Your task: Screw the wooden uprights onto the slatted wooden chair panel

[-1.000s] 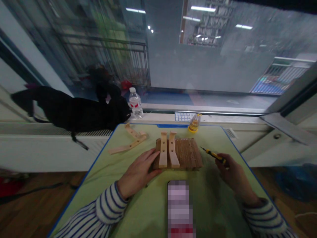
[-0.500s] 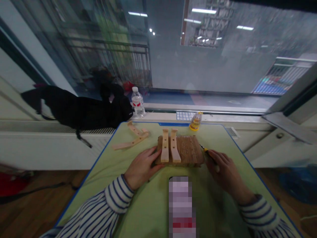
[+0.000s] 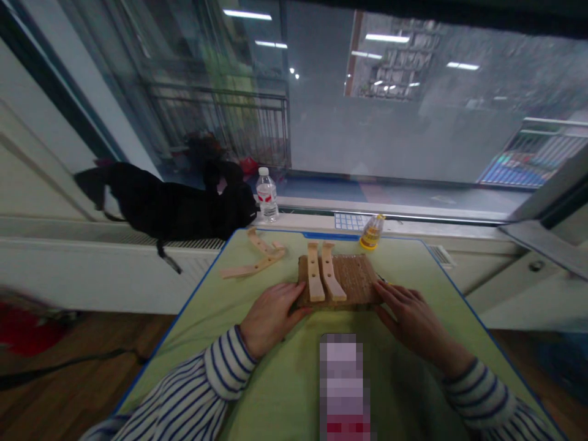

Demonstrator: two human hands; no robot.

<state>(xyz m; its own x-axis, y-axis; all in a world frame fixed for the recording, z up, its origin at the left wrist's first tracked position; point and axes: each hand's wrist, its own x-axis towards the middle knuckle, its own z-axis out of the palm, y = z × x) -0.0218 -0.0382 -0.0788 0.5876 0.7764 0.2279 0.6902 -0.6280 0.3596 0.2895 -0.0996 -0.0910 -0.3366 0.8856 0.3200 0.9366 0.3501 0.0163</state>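
My left hand [image 3: 274,315] grips the left edge of a brown board [image 3: 351,278], fingers at its side and thumb along the near edge. My right hand [image 3: 413,315] has its fingers and thumb closed on the board's right near corner. Two pale wooden strips [image 3: 315,275], each with holes and a hooked far end, lie side by side on the left half of the board. A thin dark-tipped tool with some yellow [image 3: 383,280] shows just beyond my right fingers; most of it is hidden, and whether the hand still touches it I cannot tell.
More pale wooden strips [image 3: 257,267] lie at the table's far left. A yellow-capped glue bottle [image 3: 372,233] stands at the far edge. Near me is a blurred-out phone [image 3: 342,380]. On the sill are a water bottle [image 3: 267,196] and a black bag [image 3: 179,208].
My right hand has moved from holding the yellow and black tool beside the board to gripping the board's right corner. My left hand keeps its hold. The whole view has shifted slightly.
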